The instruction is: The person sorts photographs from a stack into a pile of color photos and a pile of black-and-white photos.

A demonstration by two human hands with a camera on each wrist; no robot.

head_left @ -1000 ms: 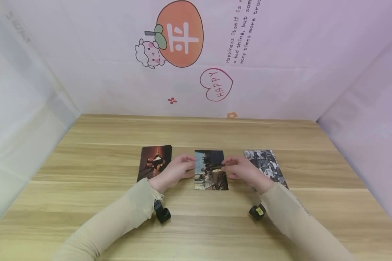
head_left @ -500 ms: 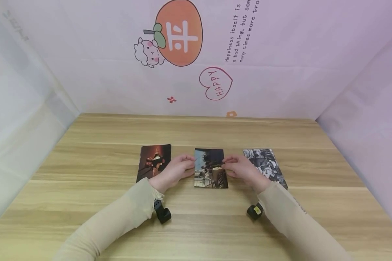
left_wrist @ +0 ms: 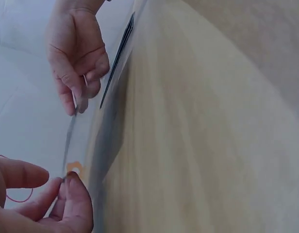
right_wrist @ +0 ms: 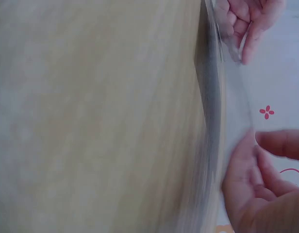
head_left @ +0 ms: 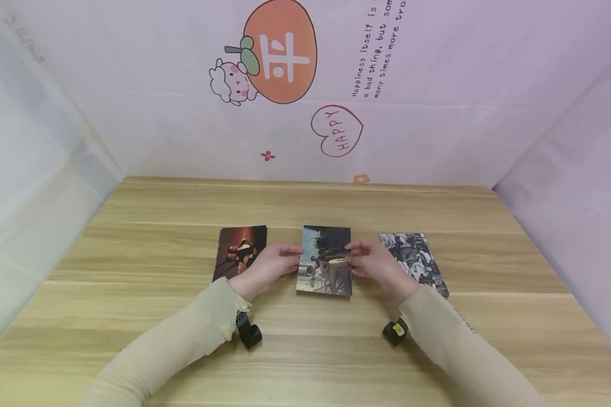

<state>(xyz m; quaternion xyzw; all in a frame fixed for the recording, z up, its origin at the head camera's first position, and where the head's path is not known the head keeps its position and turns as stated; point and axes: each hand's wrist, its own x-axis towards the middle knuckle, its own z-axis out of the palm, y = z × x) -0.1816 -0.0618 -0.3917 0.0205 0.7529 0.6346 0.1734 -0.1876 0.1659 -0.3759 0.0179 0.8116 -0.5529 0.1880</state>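
Note:
In the head view, a colour photo card [head_left: 323, 263] with a blue and dark scene is held between my two hands. My left hand [head_left: 270, 268] pinches its left edge, thumb and fingertips together. My right hand [head_left: 377, 263] grips the opposite edge. Seen from the left wrist, the card [left_wrist: 69, 138] is edge-on and raised off the table. To the left lies a stack of photo cards [head_left: 241, 249] with a reddish performer on top, partly under my left hand. A black-and-white photo card [head_left: 414, 257] lies at right, partly covered by my right hand.
Everything lies on a wood-grain table [head_left: 305, 356]. A white printed cloth [head_left: 438, 124] hangs at its back edge and at both sides. Black wrist cameras hang below each sleeve, the left camera [head_left: 250, 336] and the right camera [head_left: 395, 332].
The middle photo card has risen off the table and tilted slightly, shifting a little left, held in both hands. The side cards have stayed put.

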